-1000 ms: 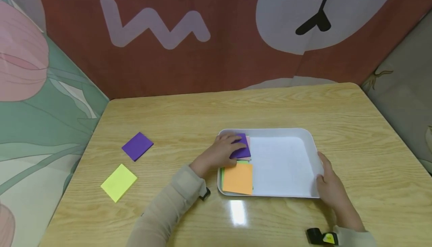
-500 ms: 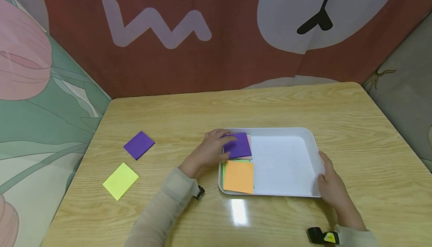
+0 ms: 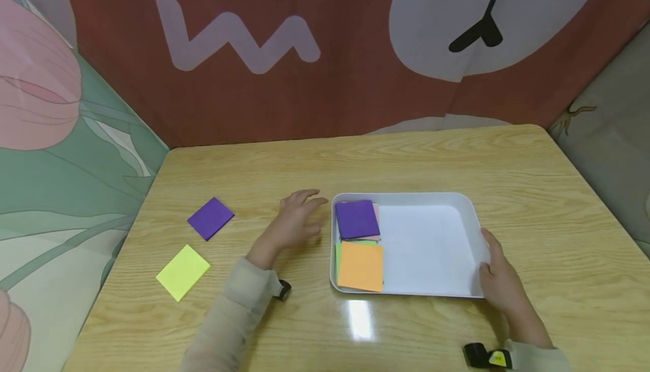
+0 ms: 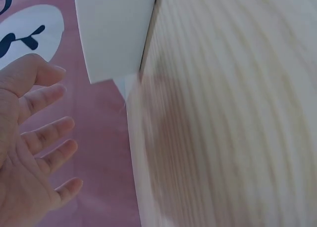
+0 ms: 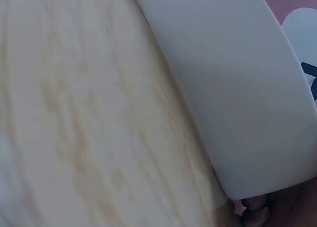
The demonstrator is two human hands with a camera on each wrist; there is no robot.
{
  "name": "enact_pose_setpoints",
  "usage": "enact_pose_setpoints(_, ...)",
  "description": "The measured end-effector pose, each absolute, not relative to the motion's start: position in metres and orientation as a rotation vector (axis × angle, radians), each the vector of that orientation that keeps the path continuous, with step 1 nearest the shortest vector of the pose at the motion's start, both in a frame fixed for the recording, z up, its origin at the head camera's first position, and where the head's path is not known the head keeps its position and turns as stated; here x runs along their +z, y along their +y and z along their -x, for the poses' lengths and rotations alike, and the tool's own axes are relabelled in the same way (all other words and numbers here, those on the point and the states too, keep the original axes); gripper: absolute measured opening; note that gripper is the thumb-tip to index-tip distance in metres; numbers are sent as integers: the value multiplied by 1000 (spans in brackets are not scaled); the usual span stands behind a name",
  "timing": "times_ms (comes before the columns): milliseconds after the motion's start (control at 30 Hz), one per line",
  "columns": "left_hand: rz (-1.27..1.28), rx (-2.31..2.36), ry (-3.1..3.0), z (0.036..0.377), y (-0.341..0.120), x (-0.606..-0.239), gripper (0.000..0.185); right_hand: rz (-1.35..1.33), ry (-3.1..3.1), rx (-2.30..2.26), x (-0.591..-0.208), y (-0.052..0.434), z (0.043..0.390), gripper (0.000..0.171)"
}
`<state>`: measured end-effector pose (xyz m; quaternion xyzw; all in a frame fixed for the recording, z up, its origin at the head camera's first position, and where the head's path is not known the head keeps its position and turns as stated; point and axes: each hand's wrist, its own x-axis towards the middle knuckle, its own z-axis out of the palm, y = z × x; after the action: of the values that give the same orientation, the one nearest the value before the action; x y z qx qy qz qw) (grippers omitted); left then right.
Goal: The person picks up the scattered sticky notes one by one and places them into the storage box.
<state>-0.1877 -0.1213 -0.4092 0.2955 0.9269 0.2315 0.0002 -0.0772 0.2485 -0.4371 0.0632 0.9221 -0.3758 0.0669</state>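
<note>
Wooden table (image 3: 406, 157), left hand (image 3: 294, 222) empty, fingers spread – right hand (image 3: 500, 279) gripping white tray (image 3: 469, 214).

Bright, even overhead light puts a glare patch on the counter (image 3: 359, 318) (shadows soft); both wrist views are blurred and very close.

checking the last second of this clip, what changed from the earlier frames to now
The left hand let go of the purple pad in the tray and drew back left; it is now outside the rim, fingers spread, holding nothing. The pad stays in the tray's far left corner, above the orange pad. The right hand still holds the tray's right edge. The loose purple and yellow pads on the table have not moved.
</note>
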Motion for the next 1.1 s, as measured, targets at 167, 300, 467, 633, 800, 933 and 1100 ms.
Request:
enact_pose_setpoints(167, -855, 735, 2937, 188, -131, -410, 48, -187, 2773, -1137, -438, 249, 77, 57)
enact_pose_setpoints(300, -816, 755, 2949, 187, -138, -410, 47, -185, 2798, -1115, -437, 249, 76, 58)
enact_pose_setpoints(467, -774, 771, 2955, 184, -147, -408, 47, -180, 2796, -1119, -438, 249, 77, 58)
enact_pose_setpoints(633, -733, 785, 2963, 182, -155, -408, 48, -193, 2796, -1114, -437, 249, 77, 58)
enact_pose_setpoints(800, -704, 797, 2968, 181, -162, -409, 48, -213, 2785, -1104, -438, 249, 76, 58)
enact_pose_setpoints(933, -687, 802, 2966, 180, -167, -411, 47, -213, 2782, -1102, -439, 249, 76, 58)
enact_pose_setpoints(1100, -664, 821, 2977, 179, -173, -411, 47, -207, 2783, -1107, -438, 249, 78, 57)
